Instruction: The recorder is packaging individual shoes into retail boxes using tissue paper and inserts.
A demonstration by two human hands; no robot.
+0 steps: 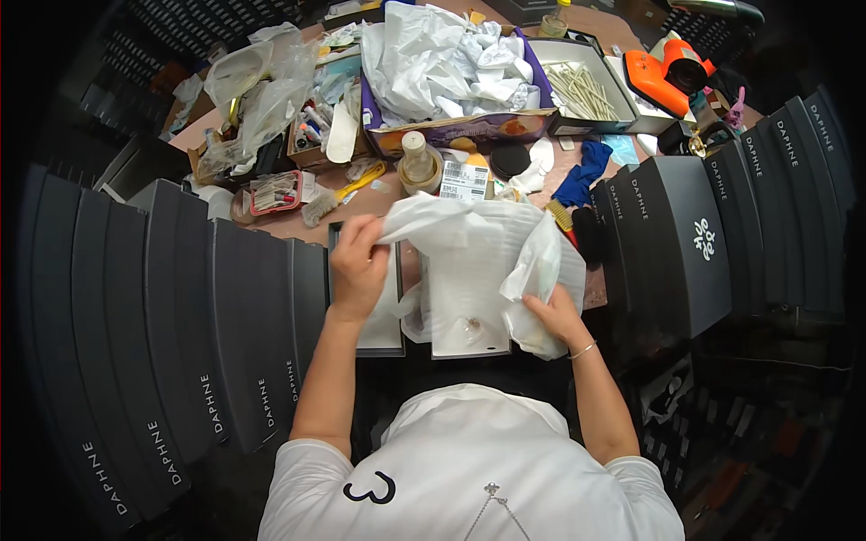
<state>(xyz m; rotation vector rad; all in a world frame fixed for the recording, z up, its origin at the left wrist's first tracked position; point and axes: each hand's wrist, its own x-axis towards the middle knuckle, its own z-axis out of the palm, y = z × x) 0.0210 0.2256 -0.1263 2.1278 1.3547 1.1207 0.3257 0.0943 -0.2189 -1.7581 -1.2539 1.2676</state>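
My left hand is closed on the upper left corner of a thin white wrapping sheet, lifting it. My right hand grips a crumpled white paper bundle at the sheet's right side; what lies inside the bundle, if anything, is hidden. Under the sheet is an open box with a white inside, where a small clear packet lies. Left of it, partly behind my left hand, another shallow tray with a dark rim shows its white inside.
Dark grey boxes stand in rows on the left, with more boxes on the right. Beyond lie a purple carton of white paper, a glass bottle, a box of thin sticks, an orange tool and a blue cloth.
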